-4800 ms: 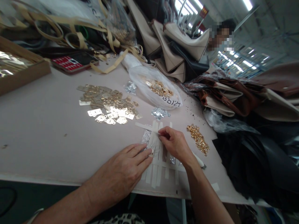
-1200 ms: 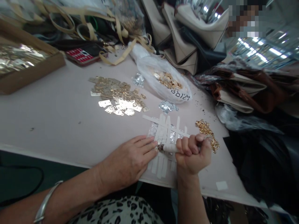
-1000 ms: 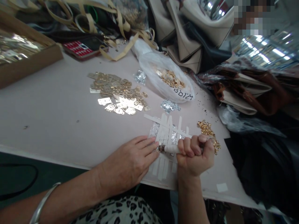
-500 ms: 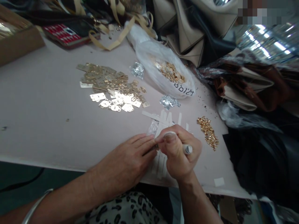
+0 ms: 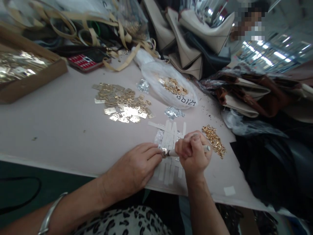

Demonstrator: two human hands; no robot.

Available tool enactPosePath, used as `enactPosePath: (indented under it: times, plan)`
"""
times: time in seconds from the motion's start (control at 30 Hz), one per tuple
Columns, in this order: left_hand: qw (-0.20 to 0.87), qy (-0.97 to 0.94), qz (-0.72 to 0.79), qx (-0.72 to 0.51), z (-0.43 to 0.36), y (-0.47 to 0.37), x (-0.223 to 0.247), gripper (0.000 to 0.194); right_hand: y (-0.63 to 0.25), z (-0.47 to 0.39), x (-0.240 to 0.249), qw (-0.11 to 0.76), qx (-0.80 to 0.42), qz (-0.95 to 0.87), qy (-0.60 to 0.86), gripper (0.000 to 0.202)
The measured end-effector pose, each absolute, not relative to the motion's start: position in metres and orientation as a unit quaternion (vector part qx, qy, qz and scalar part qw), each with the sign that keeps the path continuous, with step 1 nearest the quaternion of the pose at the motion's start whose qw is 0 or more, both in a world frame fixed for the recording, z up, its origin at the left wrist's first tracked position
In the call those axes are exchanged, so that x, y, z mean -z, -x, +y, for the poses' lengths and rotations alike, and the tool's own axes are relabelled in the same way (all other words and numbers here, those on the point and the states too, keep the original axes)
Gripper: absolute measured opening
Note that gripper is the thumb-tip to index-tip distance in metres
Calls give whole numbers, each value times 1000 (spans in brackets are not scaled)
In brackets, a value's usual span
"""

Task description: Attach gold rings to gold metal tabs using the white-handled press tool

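Note:
My right hand [image 5: 194,151] is closed round a slim white rod-shaped tool [image 5: 173,152], its tip pointing left; I cannot make out its exact kind. The tip meets a small shiny metal piece [image 5: 164,151] at the fingertips of my left hand [image 5: 137,164], which pinches it with fingers pressed together. Beneath both hands lie crossed white strips [image 5: 168,135] over clear plastic. A heap of flat gold metal plates [image 5: 117,94] spreads to the upper left. Small silver pieces [image 5: 174,112] lie just beyond the strips, and small gold fittings [image 5: 215,142] to the right.
Behind, a white plastic bag [image 5: 151,73] holds gold pieces. A cardboard box [image 5: 36,80] of metal parts and a red-and-black phone-like case [image 5: 83,62] stand left. Beige bag parts [image 5: 186,58], brown leather pieces [image 5: 266,98] and black material [image 5: 259,166] crowd the back and right.
My right hand has drawn a little to the right and the tool has tilted flatter, baring its shaft and the metal piece. The camera view has shifted, showing more of the left box.

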State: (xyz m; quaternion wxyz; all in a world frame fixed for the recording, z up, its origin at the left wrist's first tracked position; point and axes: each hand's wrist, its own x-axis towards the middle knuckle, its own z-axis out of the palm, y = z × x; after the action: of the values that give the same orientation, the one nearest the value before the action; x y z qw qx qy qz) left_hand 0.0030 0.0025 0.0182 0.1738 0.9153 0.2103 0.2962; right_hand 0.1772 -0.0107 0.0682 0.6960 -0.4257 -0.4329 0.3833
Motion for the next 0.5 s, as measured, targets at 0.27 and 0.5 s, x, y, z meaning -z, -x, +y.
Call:
enactPosePath:
  times: [0.27, 0.5]
  plan:
    - [103, -967, 140, -188, 36, -26, -29, 18, -197, -41, -84, 737, -330, -405, 429, 30]
    - [58, -957, 212, -190, 14, -33, -37, 11, -204, -57, -77, 766, -287, -372, 438, 31]
